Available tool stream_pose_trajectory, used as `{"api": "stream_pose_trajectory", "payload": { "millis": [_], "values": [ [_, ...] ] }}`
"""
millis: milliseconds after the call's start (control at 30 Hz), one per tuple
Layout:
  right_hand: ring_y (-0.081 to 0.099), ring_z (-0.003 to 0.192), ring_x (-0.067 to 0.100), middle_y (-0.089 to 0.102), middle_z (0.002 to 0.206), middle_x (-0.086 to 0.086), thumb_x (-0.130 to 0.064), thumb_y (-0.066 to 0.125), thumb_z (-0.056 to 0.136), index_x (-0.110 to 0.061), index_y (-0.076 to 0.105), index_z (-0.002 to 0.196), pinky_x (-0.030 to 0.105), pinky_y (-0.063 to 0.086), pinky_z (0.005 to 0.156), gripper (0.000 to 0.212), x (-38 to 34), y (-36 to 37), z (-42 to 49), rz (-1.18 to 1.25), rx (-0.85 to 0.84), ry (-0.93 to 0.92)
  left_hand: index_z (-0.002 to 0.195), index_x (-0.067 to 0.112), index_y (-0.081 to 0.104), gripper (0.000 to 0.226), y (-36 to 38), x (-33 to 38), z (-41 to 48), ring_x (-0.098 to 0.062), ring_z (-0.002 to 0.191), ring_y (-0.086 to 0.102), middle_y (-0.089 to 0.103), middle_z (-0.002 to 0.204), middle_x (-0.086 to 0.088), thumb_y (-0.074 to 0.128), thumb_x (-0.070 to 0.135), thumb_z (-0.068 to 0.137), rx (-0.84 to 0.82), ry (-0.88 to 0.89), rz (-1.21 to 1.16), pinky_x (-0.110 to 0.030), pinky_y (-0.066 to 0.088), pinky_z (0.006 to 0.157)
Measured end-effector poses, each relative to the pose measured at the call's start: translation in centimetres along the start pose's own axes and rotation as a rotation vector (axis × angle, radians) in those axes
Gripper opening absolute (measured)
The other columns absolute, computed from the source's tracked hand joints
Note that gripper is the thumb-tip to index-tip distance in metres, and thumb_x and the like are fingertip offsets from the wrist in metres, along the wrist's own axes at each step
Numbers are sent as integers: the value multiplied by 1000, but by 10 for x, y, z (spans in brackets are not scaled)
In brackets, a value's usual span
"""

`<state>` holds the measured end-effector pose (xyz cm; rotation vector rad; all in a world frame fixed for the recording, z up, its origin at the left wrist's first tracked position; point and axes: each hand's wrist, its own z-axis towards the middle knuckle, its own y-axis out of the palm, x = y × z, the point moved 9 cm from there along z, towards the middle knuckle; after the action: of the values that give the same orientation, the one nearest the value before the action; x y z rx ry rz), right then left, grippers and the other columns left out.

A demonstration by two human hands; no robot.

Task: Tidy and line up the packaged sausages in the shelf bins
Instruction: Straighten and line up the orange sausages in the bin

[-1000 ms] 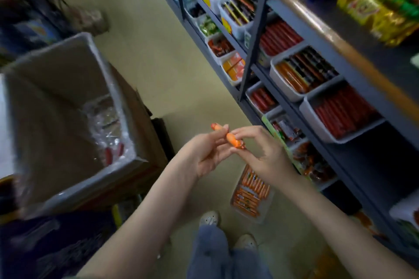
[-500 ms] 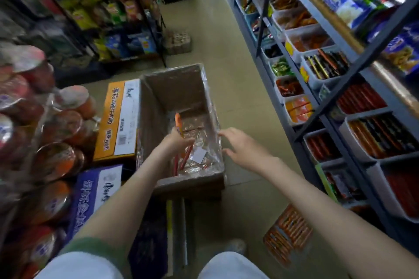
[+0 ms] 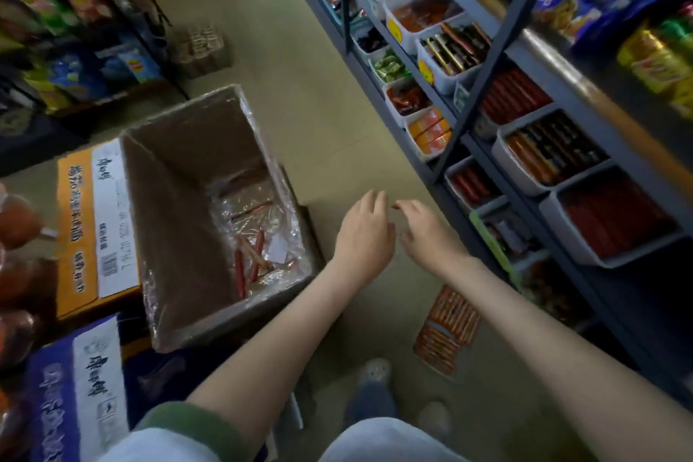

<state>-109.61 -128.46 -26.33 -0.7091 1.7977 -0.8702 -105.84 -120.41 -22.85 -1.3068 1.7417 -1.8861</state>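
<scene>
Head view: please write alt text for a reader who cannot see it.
The left hand and right hand, open and empty, hover above an aisle floor. A cardboard box with a few loose sausages stands left; shelf bins of packaged sausages line the right.

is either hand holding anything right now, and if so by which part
Nothing is held. The left hand and the right hand are both empty, fingers loose, over the floor to the right of the cardboard box.
</scene>
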Motion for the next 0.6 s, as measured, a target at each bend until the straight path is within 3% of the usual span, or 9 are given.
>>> {"api": "stream_pose_trajectory", "payload": {
  "millis": [100,267,467,600],
  "values": [
    [44,124,27,48,134,8,-12,48,94,-10,44,135,40,41,93,41,75,9,-20,-18,67,109,136,-1,41,51,70,48,4,-35,123,46,46,137,-20,53,12,88,-57,154,-36,-38,36,102],
    [41,129,25,43,141,6,-17,46,98,-13,38,141,35,38,101,44,249,75,-64,-17,95,379,144,7,30,54,254,58,11,-34,125,42,36,144,-14,47,21,94,-367,194,62,-39,36,99],
    [35,135,25,38,145,9,-21,42,101,-9,34,144,34,35,103,46,457,240,-113,57,68,676,143,7,30,54,488,14,18,-30,129,39,36,144,-14,46,24,94,-582,258,202,-36,31,105],
    [41,128,29,45,138,16,-6,42,97,-5,37,141,36,38,99,45,549,364,-115,167,60,756,141,8,31,53,626,-16,22,-28,129,38,38,142,-13,47,25,93,-602,383,287,-32,27,108]
  ]
}}
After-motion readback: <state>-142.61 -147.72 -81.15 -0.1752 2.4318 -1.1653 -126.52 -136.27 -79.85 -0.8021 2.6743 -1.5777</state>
